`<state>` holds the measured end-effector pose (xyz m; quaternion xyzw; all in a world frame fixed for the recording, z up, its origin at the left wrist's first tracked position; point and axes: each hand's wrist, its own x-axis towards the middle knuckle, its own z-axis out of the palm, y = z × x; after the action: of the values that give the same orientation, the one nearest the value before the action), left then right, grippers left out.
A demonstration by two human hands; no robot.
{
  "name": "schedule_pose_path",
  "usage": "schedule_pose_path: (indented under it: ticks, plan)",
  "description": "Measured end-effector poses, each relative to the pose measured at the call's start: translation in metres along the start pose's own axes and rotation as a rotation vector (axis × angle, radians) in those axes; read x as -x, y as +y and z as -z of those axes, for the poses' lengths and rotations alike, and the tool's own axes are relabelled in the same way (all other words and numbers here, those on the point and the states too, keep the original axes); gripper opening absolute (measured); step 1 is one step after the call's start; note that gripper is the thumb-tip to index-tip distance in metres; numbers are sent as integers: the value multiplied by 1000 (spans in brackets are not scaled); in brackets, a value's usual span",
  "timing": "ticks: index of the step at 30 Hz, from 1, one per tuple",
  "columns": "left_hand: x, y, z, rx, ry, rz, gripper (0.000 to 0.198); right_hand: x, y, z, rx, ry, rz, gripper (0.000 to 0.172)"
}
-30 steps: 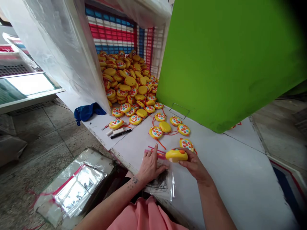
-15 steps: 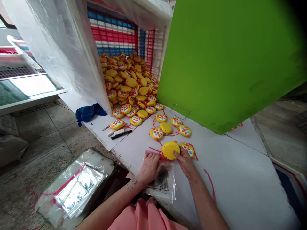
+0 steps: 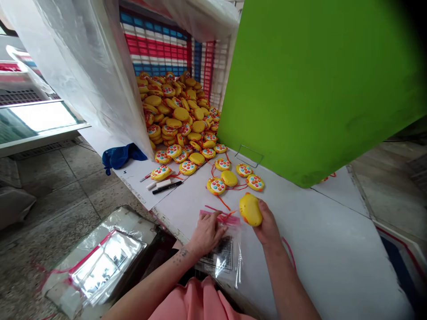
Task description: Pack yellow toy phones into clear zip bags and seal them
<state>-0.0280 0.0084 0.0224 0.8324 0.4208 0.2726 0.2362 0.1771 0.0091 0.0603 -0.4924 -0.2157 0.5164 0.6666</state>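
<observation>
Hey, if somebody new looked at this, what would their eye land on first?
Probably the big bright green panel, which fills much of the upper right. Next would be the heap of yellow toys to its left, piled in front of a striped mesh wall. At lower centre, the right hand holds a single yellow toy, while the left hand rests on a clear plastic bag.

Loose toys (image 3: 216, 186) on a table (image 3: 336, 249)
A pile of toys (image 3: 181, 114) sits behind them, a pen (image 3: 167, 187) lies to their left, and a bag (image 3: 222, 258) lies in front.
</observation>
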Motion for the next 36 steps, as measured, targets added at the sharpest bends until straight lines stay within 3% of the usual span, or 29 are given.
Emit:
schedule_pose_path:
  ticks: [2,5,8,11,16,21,24,26,29,32,36]
  plan:
    - [0,2,-1,-76,-44,-27,55,5,-11,-17,-135,-29,-65,33]
    - [-1,0,-5,-159,-54,-51,43,10,-7,-38,-273,-141,-218,30]
    - [-2,-4,-10,-148,-47,-39,24,11,23,-46,-414,-281,-409,29]
    - [-1,-9,-14,-47,-39,20,20,8,55,-38,-516,-329,-494,26]
    - [-4,-12,-7,325,67,114,26,7,69,-26,-561,-373,-416,26]
    - [-13,-4,24,847,203,342,32,14,69,-33,-400,-262,-404,26]
    - [-6,8,40,1039,139,363,40,17,72,-35,-320,-282,-349,29]
    - [3,13,41,1151,88,353,40,17,75,-34,-271,-312,-266,29]
    - [18,14,29,1246,116,355,49,19,78,-33,-184,-352,-145,30]
    - [28,10,24,1234,165,389,50,22,80,-33,-107,-400,-119,33]
    - [36,14,38,1227,187,463,47,24,80,-33,-33,-448,-129,34]
